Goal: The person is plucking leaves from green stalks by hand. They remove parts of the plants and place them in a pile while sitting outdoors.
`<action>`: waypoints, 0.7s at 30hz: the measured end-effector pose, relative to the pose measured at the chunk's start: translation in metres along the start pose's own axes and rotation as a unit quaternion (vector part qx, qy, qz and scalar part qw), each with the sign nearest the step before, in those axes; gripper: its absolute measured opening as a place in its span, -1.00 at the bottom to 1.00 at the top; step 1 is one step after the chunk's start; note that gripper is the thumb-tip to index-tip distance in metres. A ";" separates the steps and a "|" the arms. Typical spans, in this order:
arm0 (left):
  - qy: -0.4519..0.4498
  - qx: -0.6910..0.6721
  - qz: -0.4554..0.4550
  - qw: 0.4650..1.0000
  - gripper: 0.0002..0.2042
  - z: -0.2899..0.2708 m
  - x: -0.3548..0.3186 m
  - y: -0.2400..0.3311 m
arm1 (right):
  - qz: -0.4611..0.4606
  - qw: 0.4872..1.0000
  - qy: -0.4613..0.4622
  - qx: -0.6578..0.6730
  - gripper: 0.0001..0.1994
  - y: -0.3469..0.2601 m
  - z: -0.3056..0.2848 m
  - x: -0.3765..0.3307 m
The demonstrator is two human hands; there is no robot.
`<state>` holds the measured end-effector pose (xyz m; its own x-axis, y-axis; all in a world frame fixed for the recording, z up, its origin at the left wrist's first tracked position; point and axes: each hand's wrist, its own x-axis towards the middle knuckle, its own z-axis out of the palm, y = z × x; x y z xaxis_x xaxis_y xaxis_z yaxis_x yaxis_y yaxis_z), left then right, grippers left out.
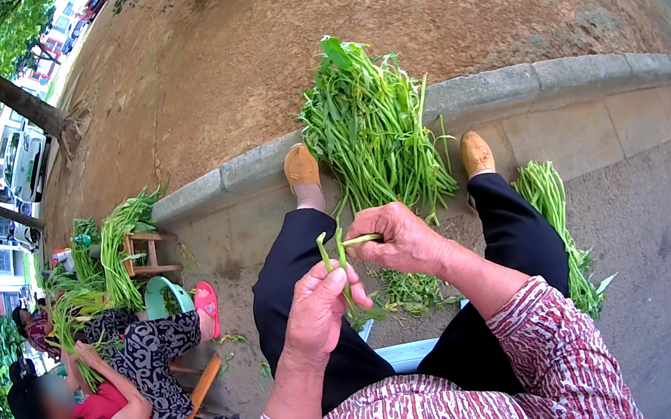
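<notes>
My left hand [317,313] grips a few thin green vegetable stems [340,257] that stand upright between thumb and fingers. My right hand [400,239] pinches the top of the same stems, bending one sideways. Both hands hover above my knees in black trousers. Ahead of them, between my two tan shoes, lies a big pile of long green stems with leaves [371,129] leaning on the stone curb [500,87]. Trimmed scraps [405,290] lie on the ground under my hands.
A smaller bundle of sorted stems [555,219] lies at my right on the pavement. At the left, another person in a red top sits on a low wooden stool [191,408] handling greens [110,254]. Bare earth lies beyond the curb; trees and buildings stand far left.
</notes>
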<state>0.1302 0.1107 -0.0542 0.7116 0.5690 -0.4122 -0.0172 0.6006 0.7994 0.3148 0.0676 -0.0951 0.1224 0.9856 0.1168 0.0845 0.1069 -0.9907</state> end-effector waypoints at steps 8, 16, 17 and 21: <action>0.007 -0.072 0.010 0.997 -0.85 -0.002 -0.003 0.009 | 0.171 0.948 0.055 0.261 -0.86 0.001 -0.014 0.004; 0.127 -0.053 0.063 0.988 -0.85 -0.006 0.006 0.006 | 0.185 0.953 0.034 0.238 -0.88 -0.003 -0.010 0.002; 0.140 -0.045 0.072 0.986 -0.85 -0.006 0.007 0.005 | 0.178 0.957 0.026 0.229 -0.88 -0.001 -0.009 0.001; 0.184 -0.012 0.106 0.977 -0.88 -0.003 0.011 0.003 | 0.138 0.968 -0.009 0.210 -0.85 0.004 0.001 0.000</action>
<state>0.1355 0.1201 -0.0575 0.3898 0.8428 -0.3711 -0.1571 0.4579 0.8750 0.3138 0.0680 -0.0988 0.0658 0.9859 -0.1540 -0.3593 -0.1206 -0.9254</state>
